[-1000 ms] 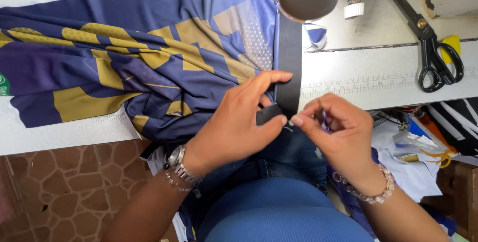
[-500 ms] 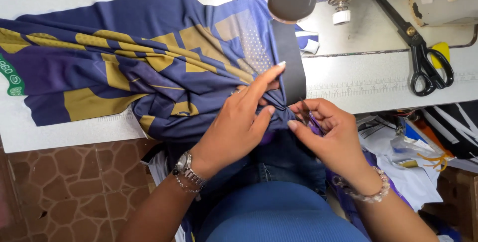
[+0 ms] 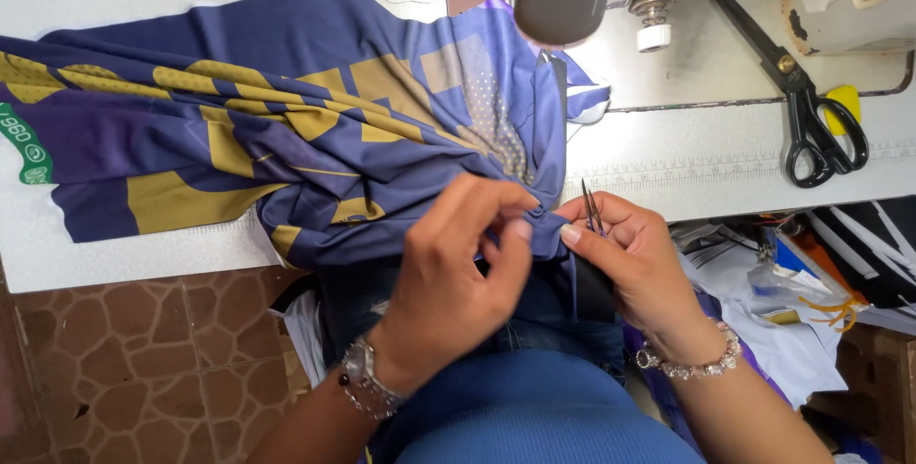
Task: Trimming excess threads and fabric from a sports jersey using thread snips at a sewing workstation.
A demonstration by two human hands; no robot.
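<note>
garment (image 3: 315, 130) edge pinched by left hand (image 3: 458, 273), right hand (image 3: 634, 259) gripping, seemingly, tweezers (image 3: 592, 208)

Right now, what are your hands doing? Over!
Left hand pinching shirt edge. Right hand holding snips, tips up beside the fold. Scissors lying off right on table, clear of hands.

A green label (image 3: 26, 144) sits on the fabric's far left edge.
</note>
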